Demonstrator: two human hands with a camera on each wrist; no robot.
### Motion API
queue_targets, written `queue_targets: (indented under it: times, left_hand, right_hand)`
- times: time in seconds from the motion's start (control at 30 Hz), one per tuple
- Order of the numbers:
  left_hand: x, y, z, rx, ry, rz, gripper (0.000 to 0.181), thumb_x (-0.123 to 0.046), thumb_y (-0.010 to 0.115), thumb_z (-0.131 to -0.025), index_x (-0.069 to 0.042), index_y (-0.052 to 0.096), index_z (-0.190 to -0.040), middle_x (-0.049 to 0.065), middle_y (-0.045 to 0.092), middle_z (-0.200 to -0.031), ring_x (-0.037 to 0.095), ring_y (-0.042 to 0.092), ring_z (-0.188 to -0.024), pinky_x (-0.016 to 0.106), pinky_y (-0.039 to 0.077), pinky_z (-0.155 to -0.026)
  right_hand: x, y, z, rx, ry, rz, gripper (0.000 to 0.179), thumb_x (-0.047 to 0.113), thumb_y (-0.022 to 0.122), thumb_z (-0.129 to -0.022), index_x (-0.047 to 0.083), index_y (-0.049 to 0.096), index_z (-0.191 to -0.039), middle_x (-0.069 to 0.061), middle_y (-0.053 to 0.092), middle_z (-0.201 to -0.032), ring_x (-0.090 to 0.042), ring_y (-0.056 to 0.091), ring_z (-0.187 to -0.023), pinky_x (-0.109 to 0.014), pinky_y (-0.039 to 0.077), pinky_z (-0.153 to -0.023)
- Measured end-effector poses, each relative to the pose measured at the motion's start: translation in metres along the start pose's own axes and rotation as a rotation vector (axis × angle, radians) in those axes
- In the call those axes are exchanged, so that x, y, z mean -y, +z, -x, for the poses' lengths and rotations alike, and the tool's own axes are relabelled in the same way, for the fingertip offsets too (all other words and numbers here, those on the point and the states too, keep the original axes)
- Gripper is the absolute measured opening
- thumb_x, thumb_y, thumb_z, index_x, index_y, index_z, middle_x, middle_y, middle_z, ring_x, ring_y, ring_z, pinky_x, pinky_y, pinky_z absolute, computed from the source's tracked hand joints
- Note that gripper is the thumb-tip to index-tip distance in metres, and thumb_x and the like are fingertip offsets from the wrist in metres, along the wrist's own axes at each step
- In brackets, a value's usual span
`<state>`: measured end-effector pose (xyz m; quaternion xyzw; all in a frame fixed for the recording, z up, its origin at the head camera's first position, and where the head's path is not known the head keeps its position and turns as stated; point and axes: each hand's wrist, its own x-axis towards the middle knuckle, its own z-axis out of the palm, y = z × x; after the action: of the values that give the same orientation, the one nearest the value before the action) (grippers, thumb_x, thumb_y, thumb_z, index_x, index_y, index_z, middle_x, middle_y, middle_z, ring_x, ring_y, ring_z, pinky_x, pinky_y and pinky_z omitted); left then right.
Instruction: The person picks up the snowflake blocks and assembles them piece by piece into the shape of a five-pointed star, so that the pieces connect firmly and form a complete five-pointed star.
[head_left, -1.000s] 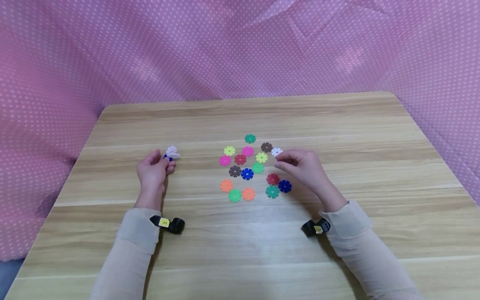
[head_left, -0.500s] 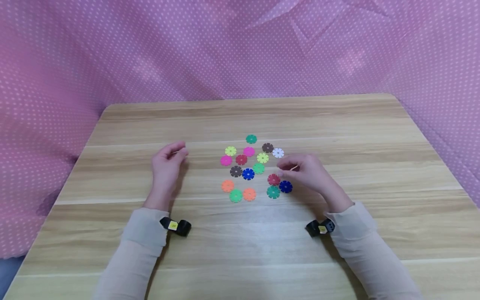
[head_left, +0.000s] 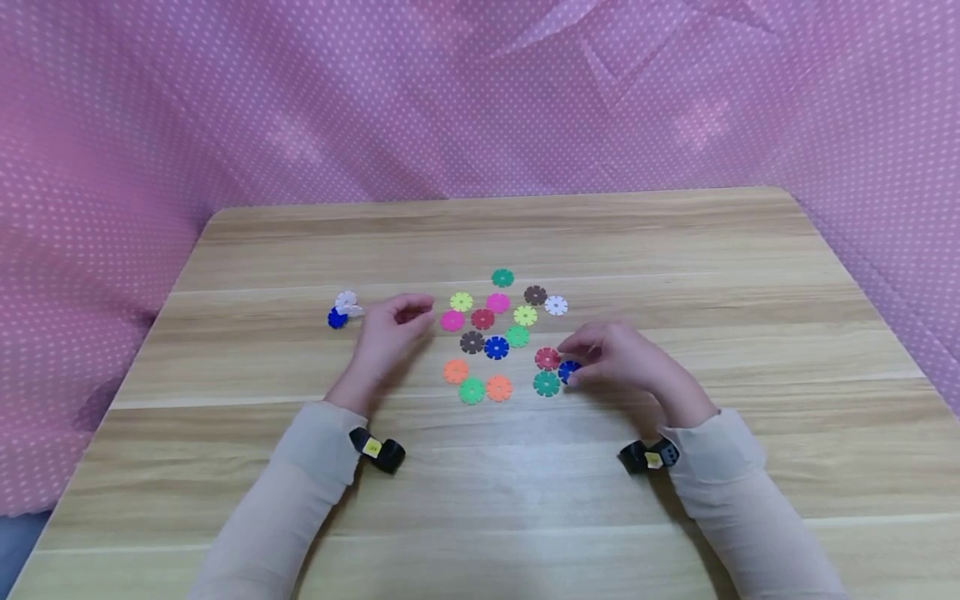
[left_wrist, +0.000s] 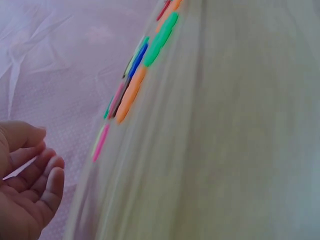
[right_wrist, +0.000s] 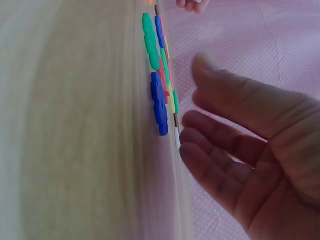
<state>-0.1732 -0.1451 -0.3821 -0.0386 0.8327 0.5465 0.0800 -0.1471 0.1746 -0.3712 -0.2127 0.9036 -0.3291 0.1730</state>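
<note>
My left hand (head_left: 392,335) hovers left of the scattered slotted plastic discs, fingertips close to a pink disc (head_left: 452,321). Nothing shows between its loosely bent fingers in the left wrist view. Over the right side of the group, my right hand (head_left: 621,360) partly covers a dark blue disc (head_left: 567,369). In the right wrist view, its thumb and fingers are apart, with that blue disc (right_wrist: 158,105) lying on the table beyond them. A red disc (head_left: 547,358) and a teal disc (head_left: 546,384) lie right by these fingertips.
Two white discs (head_left: 346,301) and a blue disc (head_left: 337,318) sit clustered at the left, one white disc tilted. Several other discs, including orange (head_left: 498,388), brown (head_left: 472,342) and white (head_left: 556,306), lie flat mid-table. A pink dotted curtain (head_left: 480,100) surrounds the wooden table (head_left: 510,517).
My left hand has moved right, from the white and blue cluster to the pink disc, leaving the cluster behind. My right hand has come down and nearer, from the white disc to the blue one.
</note>
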Motion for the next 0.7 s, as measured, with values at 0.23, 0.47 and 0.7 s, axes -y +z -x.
queue_targets:
  times: [0.23, 0.47, 0.7]
  left_hand:
    - [0.001, 0.019, -0.011, 0.036, 0.005, -0.141, 0.036, -0.020, 0.067, -0.085, -0.011, 0.060, -0.119, 0.006, 0.061, -0.115, 0.020, 0.055, -0.107, 0.034, 0.046, -0.094]
    - [0.001, 0.030, -0.017, 0.037, 0.001, -0.257, 0.040, -0.023, 0.069, -0.083, -0.012, 0.059, -0.121, 0.005, 0.060, -0.116, 0.020, 0.054, -0.109, 0.034, 0.046, -0.095]
    - [0.001, 0.036, -0.019, 0.006, 0.007, -0.309, 0.041, -0.023, 0.069, -0.083, -0.010, 0.059, -0.121, 0.007, 0.058, -0.117, 0.021, 0.053, -0.109, 0.035, 0.046, -0.095]
  right_hand:
    - [-0.002, 0.002, -0.001, 0.044, -0.003, 0.055, 0.034, 0.019, 0.080, -0.072, 0.012, 0.068, -0.103, -0.001, 0.065, -0.098, -0.017, 0.057, -0.088, -0.037, 0.050, -0.083]
    - [-0.002, 0.003, -0.004, 0.062, 0.016, 0.084, 0.032, 0.014, 0.079, -0.073, 0.009, 0.068, -0.103, -0.002, 0.064, -0.097, -0.017, 0.056, -0.086, -0.037, 0.050, -0.082]
    - [0.001, 0.004, -0.007, 0.073, 0.007, 0.116, 0.028, 0.010, 0.076, -0.075, 0.008, 0.068, -0.102, -0.003, 0.063, -0.096, -0.018, 0.055, -0.084, -0.036, 0.050, -0.079]
